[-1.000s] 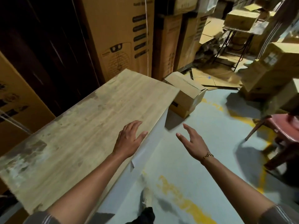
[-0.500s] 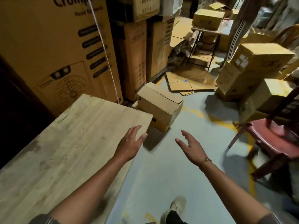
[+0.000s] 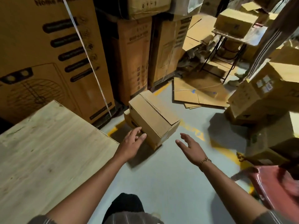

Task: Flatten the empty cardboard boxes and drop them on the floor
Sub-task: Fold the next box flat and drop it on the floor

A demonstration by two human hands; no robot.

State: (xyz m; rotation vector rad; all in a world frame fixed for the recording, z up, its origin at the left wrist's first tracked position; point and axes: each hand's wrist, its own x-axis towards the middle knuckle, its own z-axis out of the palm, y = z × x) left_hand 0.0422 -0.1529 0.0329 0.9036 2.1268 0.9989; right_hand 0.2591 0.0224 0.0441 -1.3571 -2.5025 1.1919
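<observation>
Was dim and yellow-tinted overall. Caught most light on the bench (image 3: 48,151) at 8 o'clock and the grey floor (image 3: 161,183) at 6. Dropped dark shadows around the small box (image 3: 153,118) at centre. Smeared with motion blur toward 3 and 4 o'clock; bowed straight lines near the rim.

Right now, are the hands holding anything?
No, nothing is held. The left hand and right hand are both open, stretched out toward the box on the floor.

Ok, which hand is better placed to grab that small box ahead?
Left, probably. The left hand is open right at the near side of the small box, thumb almost on it; the right hand, also open, hangs over bare floor, apart from it.
</observation>
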